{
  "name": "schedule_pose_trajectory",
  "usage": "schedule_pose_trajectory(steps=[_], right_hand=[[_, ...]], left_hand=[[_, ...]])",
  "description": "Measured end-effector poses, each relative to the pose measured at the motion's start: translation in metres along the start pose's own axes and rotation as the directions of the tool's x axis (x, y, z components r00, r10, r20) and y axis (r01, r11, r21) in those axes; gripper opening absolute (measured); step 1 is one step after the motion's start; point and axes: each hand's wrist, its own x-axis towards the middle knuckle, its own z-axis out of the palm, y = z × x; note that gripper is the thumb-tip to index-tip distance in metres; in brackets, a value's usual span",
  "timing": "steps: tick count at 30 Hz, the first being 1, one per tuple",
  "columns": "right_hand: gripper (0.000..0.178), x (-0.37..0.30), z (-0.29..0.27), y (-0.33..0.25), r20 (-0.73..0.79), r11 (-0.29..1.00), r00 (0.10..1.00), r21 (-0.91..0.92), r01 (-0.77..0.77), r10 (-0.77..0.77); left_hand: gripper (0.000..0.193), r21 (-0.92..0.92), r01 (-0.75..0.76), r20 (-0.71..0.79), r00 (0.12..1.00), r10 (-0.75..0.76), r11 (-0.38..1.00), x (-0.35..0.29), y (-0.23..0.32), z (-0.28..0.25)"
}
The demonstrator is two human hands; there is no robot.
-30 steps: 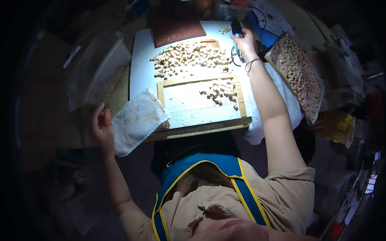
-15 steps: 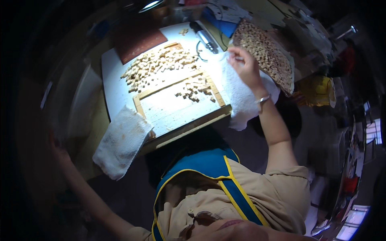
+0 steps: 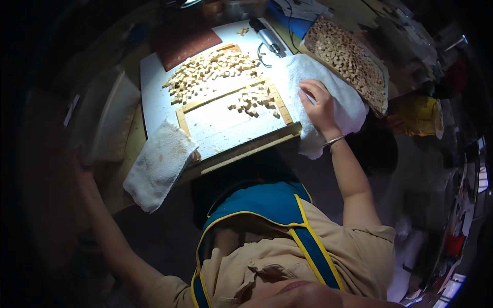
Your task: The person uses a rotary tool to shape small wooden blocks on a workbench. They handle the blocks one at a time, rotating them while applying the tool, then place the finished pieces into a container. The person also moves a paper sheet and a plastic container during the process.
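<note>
My right hand (image 3: pixel 320 107) rests over a white towel (image 3: pixel 340 97) at the board's right edge, its fingers loosely bent and the thumb apart, with nothing visible in it. My left hand (image 3: pixel 82 165) reaches out at the far left, by the lower end of a translucent plastic bin (image 3: pixel 114 120); its fingers are lost in the dark. Between the hands lies a brightly lit white board (image 3: pixel 221 136). A heap of small pale wooden cubes (image 3: pixel 213 69) covers its far part. Several more cubes (image 3: pixel 252 105) lie inside a wooden strip frame (image 3: pixel 221 98).
A second white cloth (image 3: pixel 160 164) hangs over the board's near left corner. A silver-and-black rotary handpiece (image 3: pixel 267 40) lies at the far right, beside a tray full of brownish cubes (image 3: pixel 349 61). Behind the heap is a dark red sheet (image 3: pixel 187 47). A yellow bag (image 3: pixel 418 117) sits at right.
My right hand has come down toward me onto the towel, its fingers less pinched. My left hand has moved up beside the bin. The whole view has shifted slightly.
</note>
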Motion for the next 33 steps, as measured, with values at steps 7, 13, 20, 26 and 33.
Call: schedule_pose_trajectory(steps=[7, 13, 20, 26, 33], right_hand=[[0.013, 0.003, 0.014, -0.001, -0.006, 0.999, 1.0, 0.047, 0.014, -0.013], [0.011, 0.007, 0.014, -0.003, -0.018, 0.996, 0.999, 0.075, -0.04, 0.042], [0.017, 0.005, 0.007, -0.001, 0.032, 0.999, 0.999, 0.04, -0.016, 0.015], [0.014, 0.001, 0.005, 0.006, 0.093, 0.999, 0.996, 0.032, -0.016, 0.013], [0.013, 0.002, 0.006, 0.003, 0.045, 0.998, 0.999, 0.061, -0.001, -0.002]], left_hand=[[0.049, -0.045, 0.035, 0.112, 0.993, -0.029, 0.998, -0.061, 0.078, -0.119], [0.046, 0.023, -0.233, 0.002, 0.972, 0.233, 0.972, -0.234, 0.075, -0.057], [0.064, 0.085, 0.06, 0.36, 0.929, -0.087, 0.995, -0.338, 0.021, 0.05], [0.063, 0.088, 0.207, 0.426, 0.876, -0.225, 0.974, -0.394, 0.02, 0.109], [0.059, 0.231, 0.316, 0.532, 0.751, -0.392, 0.92, -0.404, -0.001, 0.135]])
